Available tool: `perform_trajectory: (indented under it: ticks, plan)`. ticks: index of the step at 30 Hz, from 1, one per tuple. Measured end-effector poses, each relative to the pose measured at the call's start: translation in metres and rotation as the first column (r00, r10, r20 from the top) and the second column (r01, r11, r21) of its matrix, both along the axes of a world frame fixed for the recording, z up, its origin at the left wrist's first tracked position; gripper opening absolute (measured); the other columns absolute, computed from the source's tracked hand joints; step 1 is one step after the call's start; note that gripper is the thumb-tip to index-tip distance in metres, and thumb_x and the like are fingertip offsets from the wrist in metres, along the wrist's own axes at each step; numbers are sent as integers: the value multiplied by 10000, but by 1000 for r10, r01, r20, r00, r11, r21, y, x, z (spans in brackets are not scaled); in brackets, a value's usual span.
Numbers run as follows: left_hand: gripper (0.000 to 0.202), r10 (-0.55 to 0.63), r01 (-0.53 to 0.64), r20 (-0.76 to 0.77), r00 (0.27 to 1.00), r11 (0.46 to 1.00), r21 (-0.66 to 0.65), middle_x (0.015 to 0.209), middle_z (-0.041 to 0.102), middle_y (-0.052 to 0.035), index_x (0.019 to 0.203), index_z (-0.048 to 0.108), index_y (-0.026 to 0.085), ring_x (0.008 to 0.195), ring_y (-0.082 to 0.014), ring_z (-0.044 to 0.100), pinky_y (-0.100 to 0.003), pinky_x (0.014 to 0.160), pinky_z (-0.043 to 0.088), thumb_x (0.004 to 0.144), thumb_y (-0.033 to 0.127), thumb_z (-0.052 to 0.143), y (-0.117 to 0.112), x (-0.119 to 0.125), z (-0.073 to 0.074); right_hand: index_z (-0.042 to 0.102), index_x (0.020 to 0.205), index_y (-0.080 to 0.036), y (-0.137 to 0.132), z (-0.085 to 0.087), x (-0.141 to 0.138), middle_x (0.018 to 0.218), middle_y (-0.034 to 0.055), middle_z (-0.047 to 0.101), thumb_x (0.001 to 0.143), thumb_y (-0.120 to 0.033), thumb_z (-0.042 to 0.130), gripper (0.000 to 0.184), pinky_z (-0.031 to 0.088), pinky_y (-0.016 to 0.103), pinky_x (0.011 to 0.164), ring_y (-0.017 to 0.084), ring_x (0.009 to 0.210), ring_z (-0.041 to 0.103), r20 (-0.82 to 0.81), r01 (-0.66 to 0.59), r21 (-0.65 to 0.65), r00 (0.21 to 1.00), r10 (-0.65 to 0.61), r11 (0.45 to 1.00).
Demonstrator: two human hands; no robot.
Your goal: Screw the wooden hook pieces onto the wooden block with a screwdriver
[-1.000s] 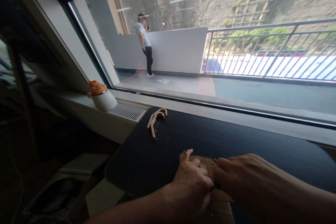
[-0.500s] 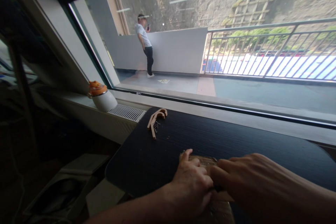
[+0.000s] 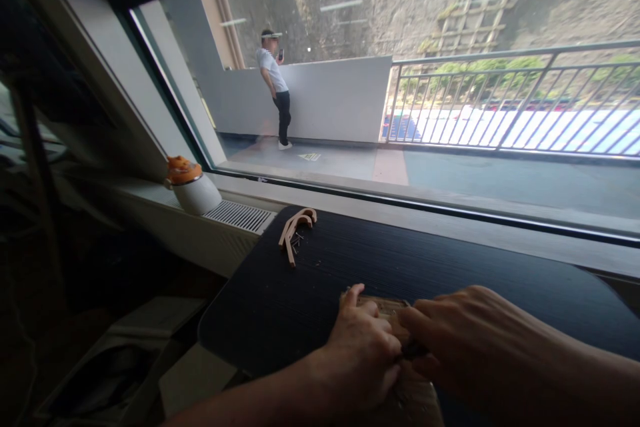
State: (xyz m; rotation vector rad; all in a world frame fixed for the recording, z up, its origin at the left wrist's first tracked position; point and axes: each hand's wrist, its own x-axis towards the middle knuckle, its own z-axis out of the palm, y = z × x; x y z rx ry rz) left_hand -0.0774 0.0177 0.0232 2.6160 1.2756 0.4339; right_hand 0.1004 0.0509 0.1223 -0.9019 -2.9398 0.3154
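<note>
Working two-handed on a wooden board point(image 3: 383, 305), low beneath both hands and apparently resting on the dark table point(image 3: 380, 260). Seeing the left hand point(image 3: 365, 343) laid over the board, fingers bent, one fingertip raised near the far edge; cannot tell how firmly clasped from this side. Seeing the right hand point(image 3: 450, 330) just beside the left, fingers and thumb drawn narrow around a dark thing point(image 3: 414, 349), mostly covered; cannot name it. Judging the work at the board as under way, not finished, with both hands committed to one spot. Cannot check for anything already fixed there, because of fingers across the middle.

Finding two curved wooden hooks point(image 3: 295, 223) ahead of the left hand and off to its left, well apart from the board, lying loose with small metal pins point(image 3: 299, 237); nails or screws, too small to tell. Counting both hooks as unattached to anything; cannot say whether meant for the board. Noting also, farther past the hooks, a white bottle point(image 3: 197, 193) and, outside, a person point(image 3: 275, 77).
</note>
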Motion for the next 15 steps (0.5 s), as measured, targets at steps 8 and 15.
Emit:
perform_trajectory:
  ticks: [8,15]
  plan:
    - [121,13,-13,15,1000,1000,10,764,677,18,711,634,204,876,-200,559,-577,1043,181,788,289,595,2,1,-2,643,917,-304,3,9,-1,827,-4,680,865,-128,446,269,455,193,667,119,701,627,64,-95,-88,993,100,992]
    - [153,11,-11,29,1000,1000,-12,730,666,12,670,620,190,864,-199,572,-579,1052,153,781,295,608,1,0,0,491,1225,-405,-9,23,30,1069,15,670,840,-315,516,396,479,246,566,188,793,658,21,-48,-112,998,51,993]
